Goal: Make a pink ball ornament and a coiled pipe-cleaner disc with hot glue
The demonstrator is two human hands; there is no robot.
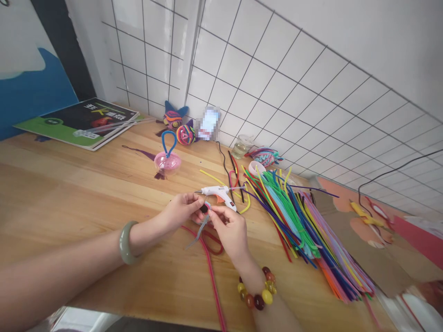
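Observation:
My left hand (pixel 185 210), with a pale bangle on its wrist, and my right hand (pixel 230 228) meet over the wooden table. Fingertips of both are pinched on a small craft piece (pixel 204 208), dark with some pink and light blue; its exact form is partly hidden. Below it hangs a grey-blue pipe cleaner (pixel 199 234); whether it joins the piece I cannot tell. Red and pink pipe cleaners (pixel 210 258) trail across the table under my hands. Just beyond my fingers a white glue gun (pixel 216 190) with an orange trigger lies on its side.
Bundles of colourful pipe cleaners (pixel 294 221) lie to the right. A pink plastic shell with a blue loop (pixel 168 161) sits at centre left. Behind stand wrapped craft figures (pixel 173 117), a phone (pixel 209 124) and a glass (pixel 241 146). A book (pixel 79 122) is at far left, cardboard (pixel 367 249) at right.

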